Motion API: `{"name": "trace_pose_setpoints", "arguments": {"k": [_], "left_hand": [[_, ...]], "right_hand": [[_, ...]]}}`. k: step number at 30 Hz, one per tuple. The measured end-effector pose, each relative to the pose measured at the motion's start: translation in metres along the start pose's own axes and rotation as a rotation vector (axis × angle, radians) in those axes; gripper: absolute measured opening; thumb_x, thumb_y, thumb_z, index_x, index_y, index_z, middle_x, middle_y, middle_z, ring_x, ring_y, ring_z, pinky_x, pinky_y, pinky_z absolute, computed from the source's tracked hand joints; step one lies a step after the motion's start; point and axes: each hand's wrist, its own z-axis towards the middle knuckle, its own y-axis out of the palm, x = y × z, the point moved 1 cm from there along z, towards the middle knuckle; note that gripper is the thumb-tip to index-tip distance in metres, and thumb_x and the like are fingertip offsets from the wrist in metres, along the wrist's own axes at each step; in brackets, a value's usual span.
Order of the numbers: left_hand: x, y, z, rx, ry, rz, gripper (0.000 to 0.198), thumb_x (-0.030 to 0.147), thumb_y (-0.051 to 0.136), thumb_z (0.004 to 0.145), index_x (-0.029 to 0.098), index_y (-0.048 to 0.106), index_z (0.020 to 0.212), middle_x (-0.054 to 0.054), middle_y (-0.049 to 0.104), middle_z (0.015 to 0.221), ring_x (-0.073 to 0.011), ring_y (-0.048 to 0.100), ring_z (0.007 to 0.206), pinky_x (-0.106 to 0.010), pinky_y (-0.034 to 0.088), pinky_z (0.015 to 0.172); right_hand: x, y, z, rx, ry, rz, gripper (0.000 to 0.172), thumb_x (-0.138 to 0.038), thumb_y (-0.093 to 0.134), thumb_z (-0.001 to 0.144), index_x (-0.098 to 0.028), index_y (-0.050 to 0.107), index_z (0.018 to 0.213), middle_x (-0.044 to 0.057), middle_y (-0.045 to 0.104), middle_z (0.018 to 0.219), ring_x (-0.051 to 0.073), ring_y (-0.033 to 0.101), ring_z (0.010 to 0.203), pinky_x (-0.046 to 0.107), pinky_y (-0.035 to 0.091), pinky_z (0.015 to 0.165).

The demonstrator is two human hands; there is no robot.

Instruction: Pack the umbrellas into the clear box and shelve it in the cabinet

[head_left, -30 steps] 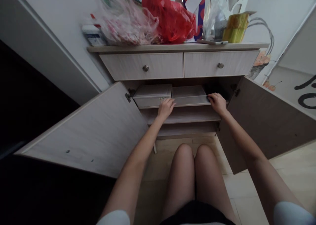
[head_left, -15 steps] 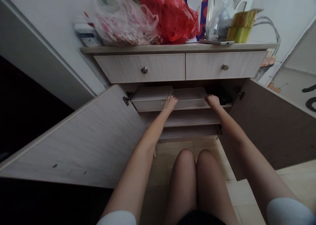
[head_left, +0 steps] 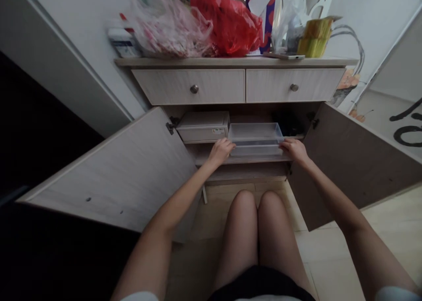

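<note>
A clear plastic bin (head_left: 255, 139) sat between the left hand (head_left: 219, 152) and right hand (head_left: 294, 150), fingers pressed together against its front corners.

Clear plastic bin (head_left: 256, 139), rectangular, open-topped, at front of cabinet shelf (head_left: 244, 159)

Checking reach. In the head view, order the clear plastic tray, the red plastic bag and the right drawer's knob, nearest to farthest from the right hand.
From the right hand:
1. Clear plastic tray: touching it, at the tray's right end.
2. Right drawer's knob: straight above.
3. Red plastic bag: up left, on the cabinet top.
</note>
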Motion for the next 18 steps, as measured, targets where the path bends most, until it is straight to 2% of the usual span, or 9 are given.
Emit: {"name": "trace_pose_setpoints", "arguments": {"k": [5, 9, 13, 18], "left_hand": [[0.046, -0.009, -0.068, 0.046, 0.051, -0.044, 0.024, 0.021, 0.047, 0.096, 0.019, 0.071, 0.096, -0.01, 0.07, 0.087, -0.0237, 0.057, 0.091, -0.037, 0.042, 0.078], [0.075, -0.003, -0.113, 0.099, 0.059, -0.076, 0.021, 0.018, 0.05, 0.095, 0.02, 0.071, 0.095, -0.007, 0.07, 0.082, -0.022, 0.058, 0.089, -0.035, 0.042, 0.076], [0.093, 0.005, -0.141, 0.121, 0.057, -0.085, 0.02, 0.017, 0.052, 0.094, 0.02, 0.071, 0.096, -0.007, 0.069, 0.081, -0.0216, 0.059, 0.087, -0.035, 0.043, 0.074], [0.1, 0.014, -0.157, 0.113, 0.009, -0.137, 0.021, 0.016, 0.051, 0.093, 0.02, 0.072, 0.093, -0.007, 0.07, 0.079, -0.0216, 0.06, 0.084, -0.035, 0.045, 0.072]], "right_hand": [[-0.023, 0.002, -0.079, 0.01, -0.047, 0.052, 0.026, -0.031, 0.05, 0.098, -0.025, 0.075, 0.101, 0.006, 0.072, 0.096, 0.019, 0.061, 0.085, 0.029, 0.038, 0.072], [-0.04, 0.003, -0.124, 0.0, -0.062, 0.05, 0.025, -0.029, 0.052, 0.097, -0.026, 0.076, 0.1, 0.006, 0.072, 0.093, 0.019, 0.061, 0.084, 0.029, 0.038, 0.07], [-0.051, 0.008, -0.147, -0.006, -0.075, 0.059, 0.024, -0.028, 0.052, 0.097, -0.026, 0.076, 0.099, 0.006, 0.073, 0.091, 0.019, 0.061, 0.082, 0.029, 0.039, 0.07], [-0.057, 0.017, -0.155, -0.045, -0.112, 0.072, 0.02, -0.024, 0.055, 0.095, -0.024, 0.076, 0.097, 0.006, 0.072, 0.088, 0.019, 0.062, 0.082, 0.029, 0.039, 0.07]]}}
